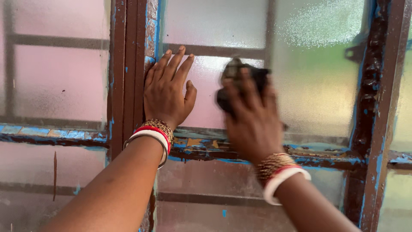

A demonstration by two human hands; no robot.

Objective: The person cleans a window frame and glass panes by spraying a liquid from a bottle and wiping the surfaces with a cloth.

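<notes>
A window of frosted, pebbled glass panes [317, 86] fills the view, set in a brown metal frame [128, 73] whose paint flakes to show blue beneath. A horizontal bar [206, 148], rough with rust and chipped blue, crosses below both hands. The left hand [166, 92] lies flat against the glass just beside the vertical frame member, fingers straight and close together, thumb slightly apart. The right hand [251, 114] is curled, fingers clamped on a dark, crumpled pad or cloth [240, 73] pressed to the middle pane; motion blur leaves its material uncertain. Open glass lies to the right of this hand as far as the right upright [371, 99]. Stacked bangles [156, 131], red, white and gold, ring each wrist. Bars behind the glass appear only as dim shadows.
</notes>
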